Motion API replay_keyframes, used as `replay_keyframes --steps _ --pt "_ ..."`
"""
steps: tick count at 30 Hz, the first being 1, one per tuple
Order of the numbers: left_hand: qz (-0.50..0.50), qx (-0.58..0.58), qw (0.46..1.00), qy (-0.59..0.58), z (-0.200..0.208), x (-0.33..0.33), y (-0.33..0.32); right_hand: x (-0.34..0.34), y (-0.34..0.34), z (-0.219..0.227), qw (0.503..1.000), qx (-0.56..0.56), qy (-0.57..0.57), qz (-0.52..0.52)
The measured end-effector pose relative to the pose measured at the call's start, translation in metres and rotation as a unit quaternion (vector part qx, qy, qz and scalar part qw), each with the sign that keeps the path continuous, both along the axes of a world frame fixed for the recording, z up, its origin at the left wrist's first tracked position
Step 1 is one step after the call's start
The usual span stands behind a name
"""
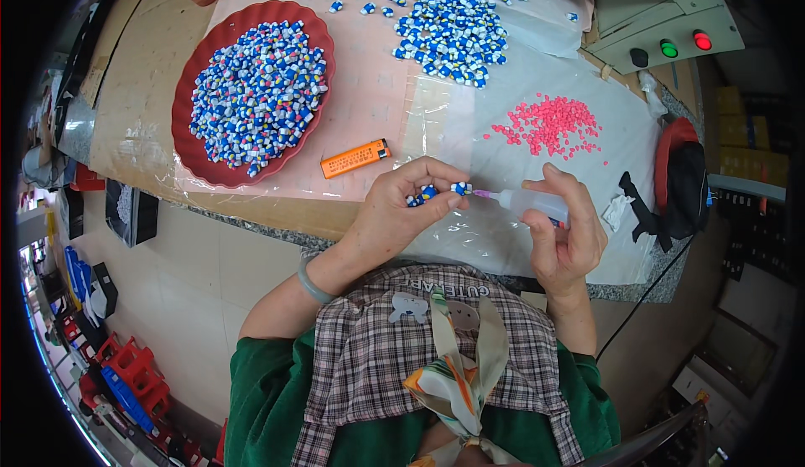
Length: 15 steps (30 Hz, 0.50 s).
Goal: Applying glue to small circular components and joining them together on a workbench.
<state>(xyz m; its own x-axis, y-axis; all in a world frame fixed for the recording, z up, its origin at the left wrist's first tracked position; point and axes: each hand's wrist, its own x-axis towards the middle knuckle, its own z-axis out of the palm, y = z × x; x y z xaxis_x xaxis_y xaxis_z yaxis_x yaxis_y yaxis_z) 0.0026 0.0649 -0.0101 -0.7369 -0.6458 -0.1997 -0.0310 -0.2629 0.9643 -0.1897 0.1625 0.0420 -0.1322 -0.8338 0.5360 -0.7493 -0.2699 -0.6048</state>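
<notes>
My left hand (394, 211) is closed, with a small blue-and-white bead-like piece (460, 189) pinched between thumb and forefinger. More such pieces (422, 195) lie in its curled fingers. A translucent squeeze bottle (537, 205) with a thin needle tip, which looks like a glue bottle, is gripped in my right hand (572, 236). It lies nearly level, its pinkish tip pointing left at the pinched piece; whether they touch, I cannot tell. Beyond my right hand, tiny pink pieces (549, 125) are spread on the clear plastic sheet.
A red scalloped bowl (186, 94) full of blue-and-white pieces stands at the left. An orange lighter (355, 158) lies beside it. At the back is a loose heap of blue-and-white pieces (453, 39). A grey box (671, 18) with lamps and a black-red pouch (681, 178) occupy the right.
</notes>
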Motion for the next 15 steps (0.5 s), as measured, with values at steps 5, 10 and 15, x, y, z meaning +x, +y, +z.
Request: replay_keyframes --steps 5,10,15 --pt "0.005 -0.005 1.0 0.013 0.0 0.0 -0.001 -0.004 0.004 -0.005 0.998 0.02 -0.051 -0.013" --pt "0.003 -0.009 1.0 0.013 -0.002 0.0 -0.003 -0.014 0.004 -0.013 0.941 0.042 -0.334 -0.043" --pt "0.02 0.002 1.0 0.018 -0.004 0.0 -0.001 -0.038 -0.007 -0.026 0.862 0.067 -0.503 0.009"
